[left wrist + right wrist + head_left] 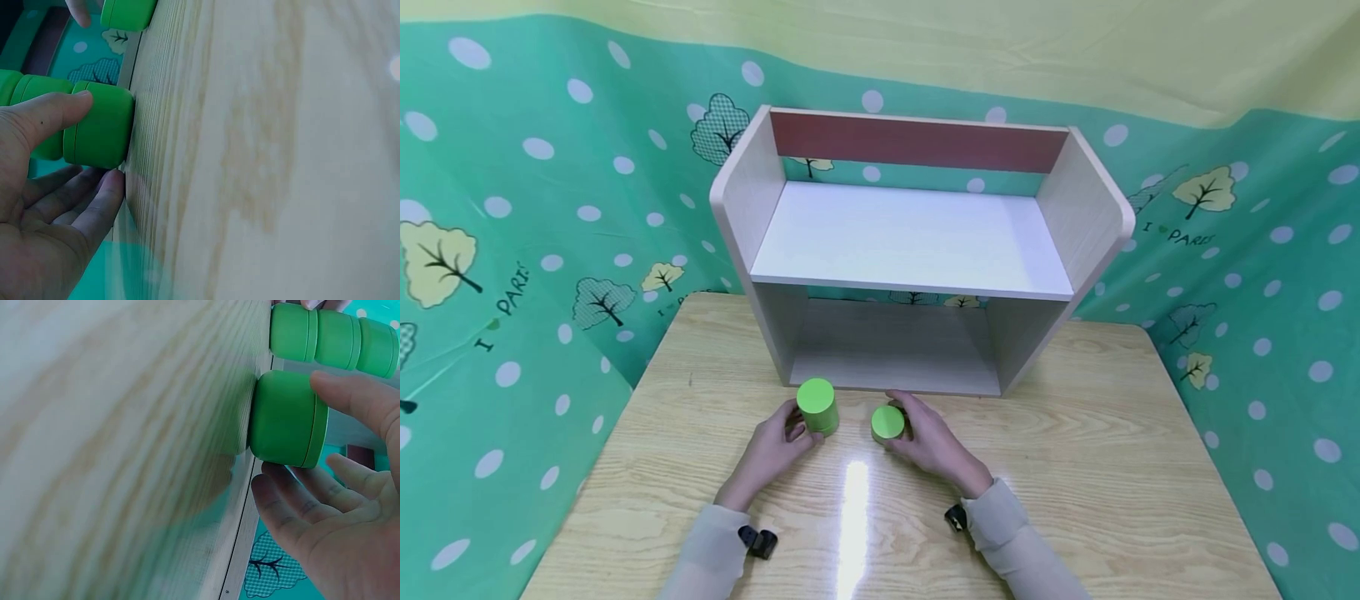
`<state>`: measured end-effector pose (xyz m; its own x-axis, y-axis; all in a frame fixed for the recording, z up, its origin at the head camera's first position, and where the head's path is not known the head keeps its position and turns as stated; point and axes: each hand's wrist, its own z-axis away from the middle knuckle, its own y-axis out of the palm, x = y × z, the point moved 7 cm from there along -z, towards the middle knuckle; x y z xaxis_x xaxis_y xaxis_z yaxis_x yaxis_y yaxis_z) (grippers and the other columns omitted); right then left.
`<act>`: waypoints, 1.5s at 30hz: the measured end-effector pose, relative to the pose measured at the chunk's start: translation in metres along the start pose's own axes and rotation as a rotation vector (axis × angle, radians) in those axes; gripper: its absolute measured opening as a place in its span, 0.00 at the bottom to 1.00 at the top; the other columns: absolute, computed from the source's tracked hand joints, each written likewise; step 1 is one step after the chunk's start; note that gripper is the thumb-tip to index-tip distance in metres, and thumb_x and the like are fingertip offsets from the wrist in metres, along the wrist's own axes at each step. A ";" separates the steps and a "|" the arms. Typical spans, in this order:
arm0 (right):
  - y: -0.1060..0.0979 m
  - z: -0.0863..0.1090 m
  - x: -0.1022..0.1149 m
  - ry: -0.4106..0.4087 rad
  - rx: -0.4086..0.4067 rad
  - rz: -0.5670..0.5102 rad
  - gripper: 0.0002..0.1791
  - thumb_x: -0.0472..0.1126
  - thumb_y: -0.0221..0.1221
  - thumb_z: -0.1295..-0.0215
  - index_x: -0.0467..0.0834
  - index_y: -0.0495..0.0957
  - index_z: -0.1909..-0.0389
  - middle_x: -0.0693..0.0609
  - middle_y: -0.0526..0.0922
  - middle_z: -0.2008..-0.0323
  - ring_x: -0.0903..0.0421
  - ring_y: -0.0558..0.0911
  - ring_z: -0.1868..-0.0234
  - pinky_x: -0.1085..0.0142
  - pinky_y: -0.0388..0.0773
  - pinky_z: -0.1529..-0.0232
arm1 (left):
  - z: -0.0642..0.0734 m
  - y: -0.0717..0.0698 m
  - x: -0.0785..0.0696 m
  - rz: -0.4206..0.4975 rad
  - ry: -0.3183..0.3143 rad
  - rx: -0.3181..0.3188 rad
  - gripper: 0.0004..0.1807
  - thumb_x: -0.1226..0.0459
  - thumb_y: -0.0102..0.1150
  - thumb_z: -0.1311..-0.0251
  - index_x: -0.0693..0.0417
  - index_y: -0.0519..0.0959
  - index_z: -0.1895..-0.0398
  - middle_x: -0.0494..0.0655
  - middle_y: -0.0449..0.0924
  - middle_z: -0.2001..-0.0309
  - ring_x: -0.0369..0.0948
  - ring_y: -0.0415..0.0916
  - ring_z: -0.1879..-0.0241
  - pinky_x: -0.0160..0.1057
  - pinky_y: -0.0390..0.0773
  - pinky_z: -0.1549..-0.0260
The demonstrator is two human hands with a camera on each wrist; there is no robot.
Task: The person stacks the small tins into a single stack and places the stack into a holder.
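Note:
Three round green lidded jars point(817, 405) stand in an upright stack on the table, and my left hand point(777, 443) holds them low down. In the left wrist view the thumb point(59, 115) presses the bottom jar point(103, 128) near its lid, with the other fingers around the opposite side. To the right, a single green jar point(887, 423) stands apart from the stack. My right hand point(934, 442) holds this one, its thumb point(350, 400) against the lid rim and its fingertips at the opposite side in the right wrist view.
A two-level shelf unit point(917, 287) stands on the table just beyond the jars, its upper board white. The wooden table point(1112, 467) extends to both sides. A green dotted curtain point(512, 333) hangs behind and at the sides.

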<state>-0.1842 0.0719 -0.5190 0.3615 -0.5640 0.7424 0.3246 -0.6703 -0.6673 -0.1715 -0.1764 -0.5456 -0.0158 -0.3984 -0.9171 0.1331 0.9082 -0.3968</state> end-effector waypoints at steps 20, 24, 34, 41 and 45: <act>-0.001 0.001 0.000 -0.010 -0.007 -0.015 0.43 0.35 0.71 0.40 0.41 0.59 0.27 0.48 0.76 0.41 0.52 0.77 0.42 0.55 0.79 0.41 | 0.000 0.000 0.000 0.016 0.001 0.001 0.37 0.67 0.73 0.44 0.64 0.67 0.32 0.63 0.72 0.36 0.55 0.72 0.38 0.39 0.77 0.41; -0.001 0.001 0.000 -0.010 -0.009 -0.013 0.43 0.36 0.71 0.40 0.42 0.59 0.26 0.49 0.76 0.40 0.52 0.76 0.41 0.55 0.79 0.41 | 0.000 0.001 -0.001 0.012 -0.003 0.001 0.37 0.67 0.73 0.44 0.65 0.67 0.32 0.64 0.71 0.36 0.55 0.72 0.38 0.38 0.77 0.41; -0.004 -0.001 0.002 0.014 -0.012 -0.036 0.45 0.36 0.71 0.41 0.42 0.58 0.25 0.49 0.75 0.39 0.52 0.75 0.40 0.54 0.77 0.38 | -0.001 0.000 0.001 0.021 0.006 0.005 0.37 0.66 0.73 0.44 0.63 0.67 0.32 0.64 0.71 0.36 0.55 0.72 0.37 0.41 0.76 0.40; -0.006 0.000 0.004 0.028 -0.012 -0.040 0.45 0.38 0.71 0.41 0.45 0.58 0.25 0.49 0.75 0.39 0.53 0.76 0.41 0.56 0.77 0.39 | -0.001 0.001 0.001 0.017 -0.002 0.010 0.37 0.65 0.73 0.44 0.63 0.68 0.33 0.64 0.72 0.36 0.55 0.72 0.38 0.41 0.76 0.40; -0.007 -0.001 0.005 0.021 -0.008 -0.049 0.45 0.38 0.71 0.41 0.44 0.58 0.25 0.49 0.75 0.39 0.52 0.76 0.41 0.54 0.77 0.39 | -0.001 0.001 0.002 0.013 -0.006 0.010 0.37 0.65 0.73 0.44 0.63 0.67 0.32 0.64 0.71 0.36 0.55 0.72 0.37 0.41 0.76 0.40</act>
<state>-0.1852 0.0730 -0.5107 0.3269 -0.5406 0.7752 0.3342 -0.7012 -0.6298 -0.1728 -0.1763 -0.5475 -0.0079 -0.3872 -0.9219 0.1428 0.9121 -0.3843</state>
